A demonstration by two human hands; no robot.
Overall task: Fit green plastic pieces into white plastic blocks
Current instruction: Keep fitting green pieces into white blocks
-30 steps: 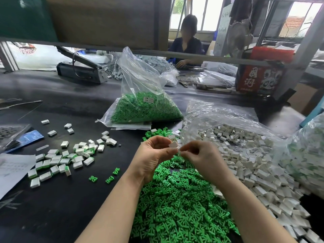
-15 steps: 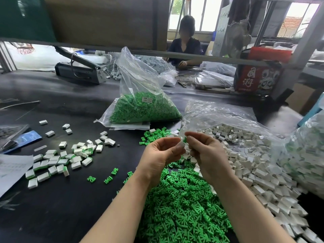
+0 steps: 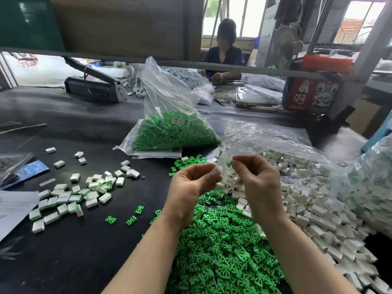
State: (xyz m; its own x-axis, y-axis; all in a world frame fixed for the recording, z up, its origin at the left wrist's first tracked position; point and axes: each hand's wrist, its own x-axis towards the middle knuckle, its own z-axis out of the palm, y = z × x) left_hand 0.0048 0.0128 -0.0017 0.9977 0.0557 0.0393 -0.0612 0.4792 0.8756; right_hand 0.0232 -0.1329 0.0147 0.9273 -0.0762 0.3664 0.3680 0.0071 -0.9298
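Green heap: loose green plastic pieces lie piled on the bench directly beneath both wrists; small, matte, moulded, with splayed fan-like prongs.
Left hand: the left hand is curled, fingertips pinching a small white block held up above the heap.
Right hand: the right hand is curled too, thumb and forefinger pinching a single green piece just beside the block; the two parts look close, but I cannot tell whether they touch.
Step in hand: by my reading, the piece is being lined up with the block's open side, not yet seated.
Next move: it likely calls for turning the prongs to match the slot and pressing straight in until flush; a skewed entry could jam.
White heap: unfilled white blocks spill to the right of the right hand from a crinkled clear bag; boxy, hard-edged, smooth.
Finished pile: left of the left hand, well apart, white blocks showing green edges lie scattered on the dark bench.
Stray pieces: a few green pieces lie between that pile and the left forearm.
Far stock: beyond the hands, a glossy clear bag of green pieces stands slumped.
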